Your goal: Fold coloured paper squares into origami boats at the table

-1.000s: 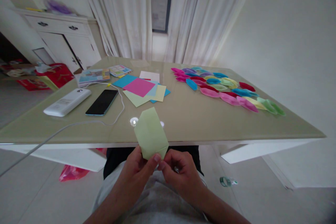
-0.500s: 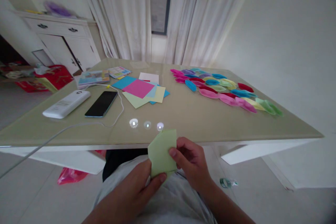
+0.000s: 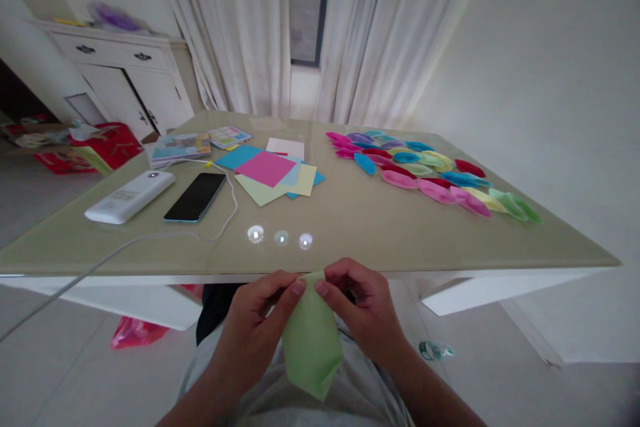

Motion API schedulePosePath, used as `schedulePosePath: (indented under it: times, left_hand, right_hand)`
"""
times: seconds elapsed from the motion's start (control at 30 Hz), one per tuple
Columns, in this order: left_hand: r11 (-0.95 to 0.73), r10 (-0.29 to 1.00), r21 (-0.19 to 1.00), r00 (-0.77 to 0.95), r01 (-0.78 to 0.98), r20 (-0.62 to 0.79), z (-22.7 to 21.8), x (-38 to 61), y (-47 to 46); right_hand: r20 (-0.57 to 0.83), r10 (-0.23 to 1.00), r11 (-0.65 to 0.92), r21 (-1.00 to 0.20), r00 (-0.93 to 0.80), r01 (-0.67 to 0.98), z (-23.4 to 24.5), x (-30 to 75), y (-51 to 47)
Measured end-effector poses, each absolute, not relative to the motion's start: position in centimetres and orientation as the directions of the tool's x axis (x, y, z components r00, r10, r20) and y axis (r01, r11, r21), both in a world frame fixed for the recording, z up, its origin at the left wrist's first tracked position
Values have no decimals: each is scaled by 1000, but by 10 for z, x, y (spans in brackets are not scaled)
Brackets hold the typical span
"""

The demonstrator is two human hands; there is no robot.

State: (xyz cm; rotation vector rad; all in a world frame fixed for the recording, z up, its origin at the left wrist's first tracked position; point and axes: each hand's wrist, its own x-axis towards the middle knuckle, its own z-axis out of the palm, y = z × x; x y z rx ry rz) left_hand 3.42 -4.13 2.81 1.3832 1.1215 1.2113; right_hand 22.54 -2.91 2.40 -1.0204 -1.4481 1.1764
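A light green sheet of folded paper [image 3: 313, 340] hangs over my lap, just in front of the table's near edge. My left hand [image 3: 263, 310] pinches its top left corner between thumb and fingers. At the top right, my right hand [image 3: 363, 300] grips the same paper with thumb and forefinger. The lower end of the paper hangs free and comes to a slanted point with a fold near the bottom right. Beyond my hands on the table lies a fan of coloured paper squares [image 3: 265, 168], pink on top.
Rows of folded colourful paper pieces [image 3: 435, 190] lie at the right of the table [image 3: 320, 213]. Toward the left are a black phone [image 3: 195, 197], a white power bank [image 3: 130, 197], a white cable [image 3: 235, 203] and booklets [image 3: 180, 148]. A bottle [image 3: 435, 350] lies on the floor.
My left hand has moved from the paper's lower edge up to its top edge beside my right hand. The green paper now hangs lower, below both hands.
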Motion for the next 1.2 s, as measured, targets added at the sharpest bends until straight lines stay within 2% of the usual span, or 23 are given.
schedulePosePath:
  times: [0.2,0.43,0.77,0.97,1.07,1.2]
  left_hand:
    - [-54,998,999,22,-8,54,19,31,-43]
    - [-85,995,996,52,14,84,13,27,-44]
    - [-71,996,997,49,5,70,16,29,-42]
    - [30,997,993,75,-111,-22,19,30,-43]
    - [88,994,979,84,-185,-73,19,31,-42]
    - [79,997,961,27,-265,-75,18,31,-40]
  right_hand:
    - [323,942,333,-934,-91,127,25,221,-26]
    - [479,874,479,-813,-87,331,33,220,-27]
    - [601,794,587,-719,-91,373,33,219,-28]
    - [710,673,719,-563,-207,407,31,224,-29]
    - [727,623,759,-471,-290,450,34,227,-30]
    - [724,570,789,-348,-389,507,41,229,-32]
